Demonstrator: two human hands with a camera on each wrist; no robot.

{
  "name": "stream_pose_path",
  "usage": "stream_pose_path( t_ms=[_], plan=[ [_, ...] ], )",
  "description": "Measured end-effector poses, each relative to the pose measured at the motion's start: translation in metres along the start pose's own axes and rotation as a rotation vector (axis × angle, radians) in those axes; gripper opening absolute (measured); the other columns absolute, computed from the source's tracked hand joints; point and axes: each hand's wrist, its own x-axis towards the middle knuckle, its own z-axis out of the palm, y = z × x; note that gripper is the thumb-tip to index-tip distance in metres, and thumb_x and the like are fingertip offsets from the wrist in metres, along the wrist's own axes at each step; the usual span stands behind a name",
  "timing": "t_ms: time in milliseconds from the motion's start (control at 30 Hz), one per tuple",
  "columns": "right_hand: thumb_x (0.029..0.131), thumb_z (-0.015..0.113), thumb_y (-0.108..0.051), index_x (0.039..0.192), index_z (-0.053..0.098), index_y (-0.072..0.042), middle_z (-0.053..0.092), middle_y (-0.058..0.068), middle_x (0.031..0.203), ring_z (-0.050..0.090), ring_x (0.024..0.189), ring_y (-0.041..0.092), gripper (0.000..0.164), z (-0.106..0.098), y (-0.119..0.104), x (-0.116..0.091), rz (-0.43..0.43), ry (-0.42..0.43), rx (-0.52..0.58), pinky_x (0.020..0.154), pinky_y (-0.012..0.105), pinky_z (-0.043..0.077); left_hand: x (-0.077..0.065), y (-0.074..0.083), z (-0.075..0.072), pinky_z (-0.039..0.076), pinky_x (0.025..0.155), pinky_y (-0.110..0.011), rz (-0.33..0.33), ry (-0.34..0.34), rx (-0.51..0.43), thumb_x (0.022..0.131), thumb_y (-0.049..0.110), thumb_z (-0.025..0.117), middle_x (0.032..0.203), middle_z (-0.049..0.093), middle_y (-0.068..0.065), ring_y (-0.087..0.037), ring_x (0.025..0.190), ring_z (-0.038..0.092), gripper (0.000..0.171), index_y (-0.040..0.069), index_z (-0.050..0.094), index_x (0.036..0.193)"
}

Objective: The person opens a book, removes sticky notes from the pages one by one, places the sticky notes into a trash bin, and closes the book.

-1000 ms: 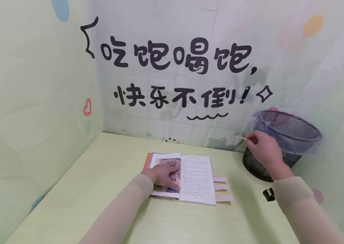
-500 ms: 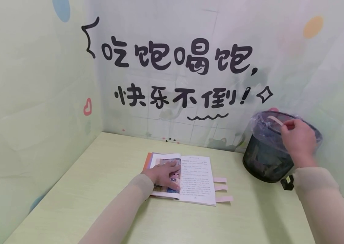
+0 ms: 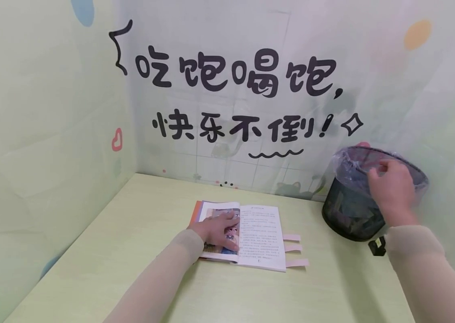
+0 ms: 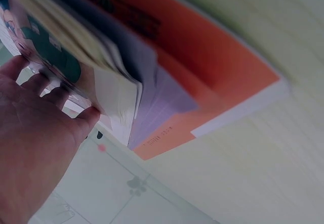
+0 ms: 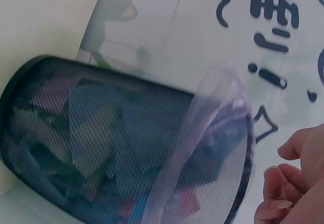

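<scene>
An open book (image 3: 261,237) lies on the table, an illustration on its left page and printed text on its right. Spread across the picture, my left hand (image 3: 219,229) presses the page down; the left wrist view shows its straight fingers and the book's orange cover (image 4: 217,62). Three pink paper strips (image 3: 297,263) stick out past the right page edge. My right hand (image 3: 394,188) is over the mouth of a black mesh trash bin (image 3: 350,211). In the right wrist view its thumb and loosely bent fingers (image 5: 286,183) stand apart with nothing between them.
A clear plastic liner (image 5: 223,102) folds over the bin's rim, and crumpled coloured scraps show through the mesh. The bin stands at the table's back right, beside the printed wall sheet (image 3: 227,161). Another wall (image 3: 49,134) borders the table on the left.
My right hand moved right to the bin with a pink paper strip, then let go of it; the strip is out of sight now. The left hand has stayed on the book.
</scene>
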Motion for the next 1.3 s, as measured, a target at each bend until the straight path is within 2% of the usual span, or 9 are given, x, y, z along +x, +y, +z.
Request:
stream_pose_path(
  t_ms=[133, 233, 367, 500, 667, 800, 933, 1033, 1300],
  plan=[
    [0.099, 0.048, -0.024, 0.128, 0.060, 0.001, 0.058, 0.022, 0.118, 0.053, 0.099, 0.041, 0.040, 0.021, -0.016, -0.012, -0.089, 0.020, 0.030, 0.076, 0.060, 0.045, 0.000, 0.001, 0.000, 0.026, 0.109, -0.061, -0.008, -0.002, -0.005, 0.071, 0.073, 0.072, 0.161, 0.010, 0.006, -0.033, 0.141, 0.013, 0.103, 0.036, 0.025, 0.156],
    [0.099, 0.049, -0.024, 0.127, 0.061, 0.001, 0.060, 0.021, 0.116, 0.054, 0.099, 0.039, 0.039, 0.044, -0.024, -0.023, -0.152, -0.020, 0.035, 0.076, 0.059, 0.047, 0.001, 0.001, -0.001, 0.023, 0.111, -0.060, -0.003, -0.006, -0.005, 0.072, 0.073, 0.072, 0.161, 0.009, 0.006, -0.029, 0.142, 0.010, 0.103, 0.036, 0.024, 0.156],
    [0.098, 0.051, -0.023, 0.123, 0.063, 0.001, 0.060, 0.022, 0.115, 0.057, 0.098, 0.038, 0.036, 0.081, -0.029, -0.043, -0.207, -0.123, 0.014, 0.076, 0.059, 0.049, 0.002, 0.001, 0.000, 0.020, 0.112, -0.058, 0.003, -0.009, -0.001, 0.072, 0.073, 0.071, 0.161, 0.009, 0.006, -0.024, 0.143, 0.008, 0.103, 0.035, 0.024, 0.156],
    [0.098, 0.054, -0.027, 0.119, 0.065, 0.000, 0.059, 0.022, 0.115, 0.057, 0.098, 0.037, 0.035, 0.118, -0.035, -0.063, -0.218, -0.248, -0.034, 0.078, 0.058, 0.049, 0.003, 0.002, 0.001, 0.021, 0.112, -0.058, 0.003, -0.007, -0.003, 0.072, 0.073, 0.072, 0.161, 0.009, 0.006, -0.024, 0.143, 0.008, 0.104, 0.035, 0.025, 0.156],
    [0.097, 0.058, -0.033, 0.118, 0.066, 0.003, 0.057, 0.026, 0.119, 0.054, 0.105, 0.041, 0.043, 0.157, -0.045, -0.086, -0.233, -0.395, -0.144, 0.087, 0.057, 0.048, 0.002, 0.002, 0.000, 0.018, 0.113, -0.057, 0.001, -0.008, -0.011, 0.072, 0.072, 0.072, 0.161, 0.008, 0.006, -0.024, 0.143, 0.006, 0.103, 0.034, 0.024, 0.156],
    [0.095, 0.062, -0.043, 0.112, 0.069, 0.004, 0.060, 0.023, 0.110, 0.050, 0.104, 0.041, 0.050, 0.183, -0.050, -0.102, -0.219, -0.479, -0.230, 0.090, 0.057, 0.045, 0.002, 0.002, 0.000, 0.018, 0.113, -0.057, 0.003, -0.006, -0.009, 0.073, 0.071, 0.072, 0.161, 0.008, 0.006, -0.024, 0.143, 0.007, 0.103, 0.034, 0.025, 0.156],
    [0.093, 0.060, -0.057, 0.092, 0.072, -0.001, 0.058, 0.017, 0.098, 0.047, 0.097, 0.037, 0.057, 0.199, -0.053, -0.113, -0.193, -0.559, -0.314, 0.084, 0.054, 0.044, 0.001, 0.002, 0.000, 0.018, 0.114, -0.057, 0.007, -0.008, -0.010, 0.074, 0.071, 0.072, 0.161, 0.008, 0.005, -0.024, 0.143, 0.007, 0.102, 0.034, 0.025, 0.156],
    [0.092, 0.060, -0.061, 0.081, 0.070, -0.005, 0.056, 0.014, 0.092, 0.045, 0.093, 0.036, 0.058, 0.206, -0.055, -0.118, -0.186, -0.590, -0.333, 0.081, 0.052, 0.043, 0.000, 0.002, 0.000, 0.016, 0.114, -0.057, 0.009, -0.011, -0.012, 0.074, 0.071, 0.072, 0.161, 0.008, 0.006, -0.023, 0.143, 0.006, 0.102, 0.034, 0.024, 0.156],
    [0.088, 0.069, -0.056, 0.100, 0.068, 0.004, 0.055, 0.013, 0.092, 0.047, 0.090, 0.032, 0.061, 0.212, -0.062, -0.125, -0.163, -0.554, -0.296, 0.084, 0.050, 0.043, 0.002, 0.003, -0.001, 0.018, 0.113, -0.059, -0.011, -0.010, -0.025, 0.072, 0.072, 0.073, 0.161, 0.009, 0.005, -0.025, 0.143, 0.007, 0.103, 0.035, 0.026, 0.156]
  ],
)
